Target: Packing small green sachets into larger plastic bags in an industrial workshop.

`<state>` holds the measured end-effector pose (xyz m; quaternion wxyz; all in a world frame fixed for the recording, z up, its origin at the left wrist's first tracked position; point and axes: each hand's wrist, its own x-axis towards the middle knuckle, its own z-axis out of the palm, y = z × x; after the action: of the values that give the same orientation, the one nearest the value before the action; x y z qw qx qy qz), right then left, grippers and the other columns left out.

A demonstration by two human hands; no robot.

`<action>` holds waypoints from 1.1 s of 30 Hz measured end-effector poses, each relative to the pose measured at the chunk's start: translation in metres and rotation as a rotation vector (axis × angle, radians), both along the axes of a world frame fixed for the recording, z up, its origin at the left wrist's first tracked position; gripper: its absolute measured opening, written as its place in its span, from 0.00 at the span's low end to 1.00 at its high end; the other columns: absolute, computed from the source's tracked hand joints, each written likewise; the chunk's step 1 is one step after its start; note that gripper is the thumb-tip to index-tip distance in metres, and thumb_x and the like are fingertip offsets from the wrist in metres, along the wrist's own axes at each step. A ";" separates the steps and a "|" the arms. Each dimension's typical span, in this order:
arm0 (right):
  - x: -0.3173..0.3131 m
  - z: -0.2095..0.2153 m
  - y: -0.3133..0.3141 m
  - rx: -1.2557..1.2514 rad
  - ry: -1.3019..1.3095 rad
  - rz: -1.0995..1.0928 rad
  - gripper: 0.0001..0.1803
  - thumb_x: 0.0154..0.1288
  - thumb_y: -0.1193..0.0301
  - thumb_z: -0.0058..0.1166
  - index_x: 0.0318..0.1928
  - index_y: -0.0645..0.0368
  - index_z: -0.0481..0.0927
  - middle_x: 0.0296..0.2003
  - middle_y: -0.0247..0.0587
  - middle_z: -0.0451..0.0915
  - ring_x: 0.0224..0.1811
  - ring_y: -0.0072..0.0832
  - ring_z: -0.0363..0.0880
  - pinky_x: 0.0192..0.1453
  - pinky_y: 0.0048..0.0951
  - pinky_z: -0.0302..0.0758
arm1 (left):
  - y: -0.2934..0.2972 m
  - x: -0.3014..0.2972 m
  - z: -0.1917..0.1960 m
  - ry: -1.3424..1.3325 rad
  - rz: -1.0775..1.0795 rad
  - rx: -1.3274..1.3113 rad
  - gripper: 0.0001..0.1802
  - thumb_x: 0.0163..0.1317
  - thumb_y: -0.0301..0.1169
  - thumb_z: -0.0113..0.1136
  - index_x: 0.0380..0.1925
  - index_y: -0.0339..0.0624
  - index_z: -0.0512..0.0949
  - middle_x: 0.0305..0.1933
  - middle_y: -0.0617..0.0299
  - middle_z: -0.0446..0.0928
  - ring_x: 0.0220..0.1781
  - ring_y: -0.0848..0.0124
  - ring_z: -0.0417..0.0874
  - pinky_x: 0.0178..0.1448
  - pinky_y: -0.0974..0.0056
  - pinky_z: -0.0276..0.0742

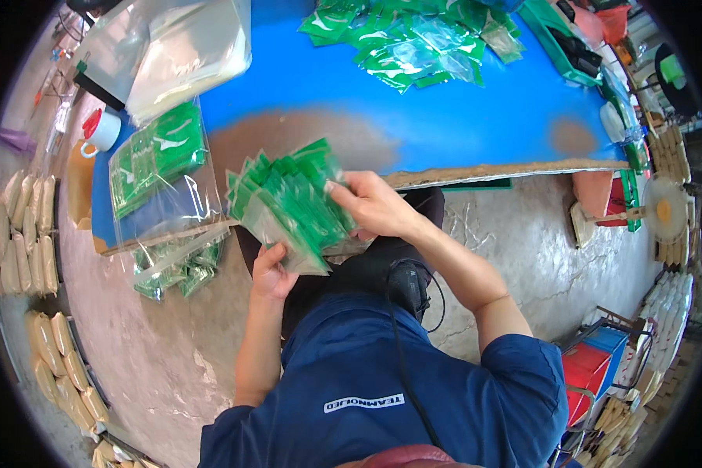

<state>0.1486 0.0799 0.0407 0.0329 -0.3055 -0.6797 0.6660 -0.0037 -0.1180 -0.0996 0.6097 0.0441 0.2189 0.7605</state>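
Note:
Between my two hands, above my lap at the table's near edge, is a fanned stack of green and clear plastic packets [295, 204]. My left hand [271, 273] grips the stack's lower corner, thumb on top. The right hand [366, 204] closes on its right side, thumb pressed over the edge; its other fingers are partly hidden behind the packets. Just left of the stack, a clear plastic bag [199, 201] with green packets [162, 148] inside lies over the table corner. Below that corner hang or lie more bagged green packets [191, 269].
The blue table [304, 86] has worn brown patches. A pile of green packets [421, 39] covers its far side. Clear empty bags [191, 58] lie far left, near a white mug [101, 131] with a red lid. A green tray [558, 43] stands far right.

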 end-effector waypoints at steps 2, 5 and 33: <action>-0.016 -0.024 0.034 0.406 -0.086 0.018 0.24 0.77 0.52 0.43 0.44 0.61 0.82 0.23 0.38 0.75 0.31 0.28 0.80 0.31 0.36 0.82 | -0.001 0.002 -0.003 -0.069 0.033 -0.019 0.35 0.56 0.28 0.71 0.64 0.34 0.69 0.61 0.53 0.78 0.64 0.57 0.78 0.71 0.49 0.71; -0.050 -0.049 0.126 1.270 0.047 -0.486 0.28 0.70 0.48 0.52 0.45 0.65 0.80 0.47 0.62 0.81 0.49 0.54 0.80 0.50 0.48 0.78 | -0.004 0.002 -0.006 -0.040 0.011 -0.053 0.37 0.55 0.30 0.72 0.65 0.35 0.69 0.62 0.53 0.77 0.66 0.55 0.76 0.72 0.46 0.69; -0.048 -0.085 0.130 1.352 -0.055 -0.145 0.28 0.70 0.47 0.52 0.43 0.64 0.80 0.44 0.57 0.80 0.49 0.50 0.79 0.52 0.46 0.77 | -0.026 0.011 -0.013 0.056 0.062 -0.089 0.39 0.54 0.34 0.74 0.65 0.38 0.70 0.67 0.51 0.73 0.71 0.52 0.71 0.77 0.37 0.59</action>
<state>0.1010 0.2102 -0.0446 0.2439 -0.2792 -0.9251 0.0829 0.0075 -0.1438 -0.1121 0.5809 0.0313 0.2709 0.7670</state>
